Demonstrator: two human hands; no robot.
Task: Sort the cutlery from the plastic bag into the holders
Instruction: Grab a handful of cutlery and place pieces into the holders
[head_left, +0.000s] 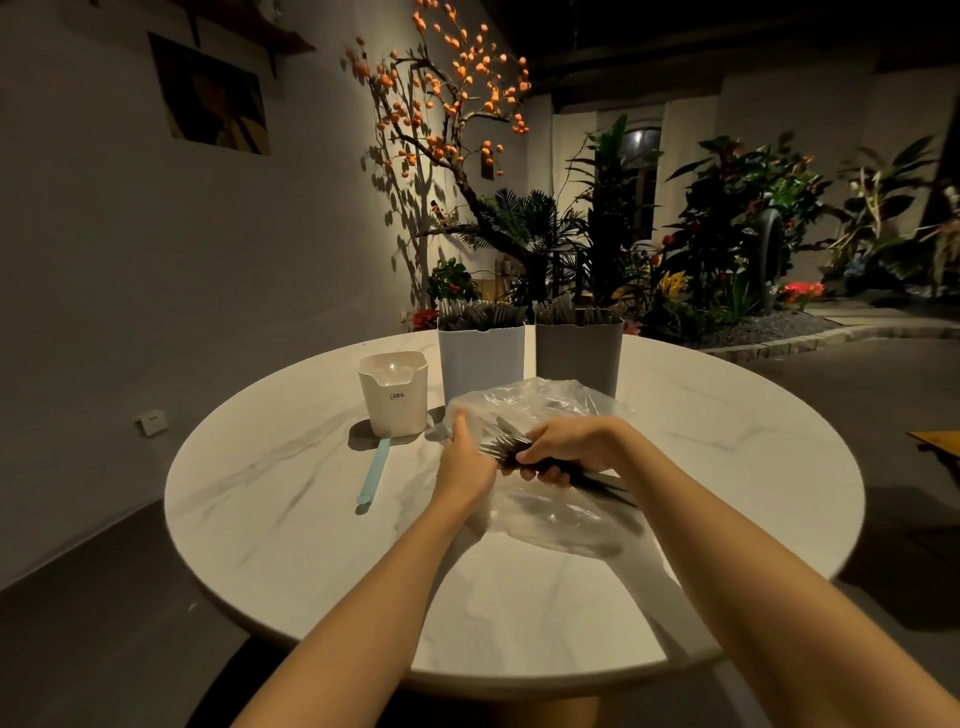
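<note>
A person is working at a round, marble-patterned table (291, 519), both bare forearms reaching in from the lower edge of the view. The right hand (563, 451) is curling its fingers around a bundle of dark cutlery (511, 448), fork tines pointing left and the thin handles (608, 486) projecting to the right beyond the hand. The left hand (465, 457) is lying just beside the tines with its fingers held together and fairly straight, pressing against the clear plastic bag (545, 514); whether it is pinching the film cannot be told. The crumpled bag is lying on the table under and behind both hands, and the bundle is sitting at its middle, above the film.

Three holders are standing at the far side of the table. A low cream holder (393, 397) marked "CRBW" is standing at the left, its visible interior showing no contents. A taller white holder (481, 358) is standing beside it, and a grey holder (579, 358) is standing just to the right of that; dark utensil ends are rising from both tall holders. A pale blue utensil (375, 475) is lying flat on the table in front of the cream holder. Behind the table, a branch bearing orange fruits (447, 93) and a bed of green plants (727, 234) are standing against a dim wall.
</note>
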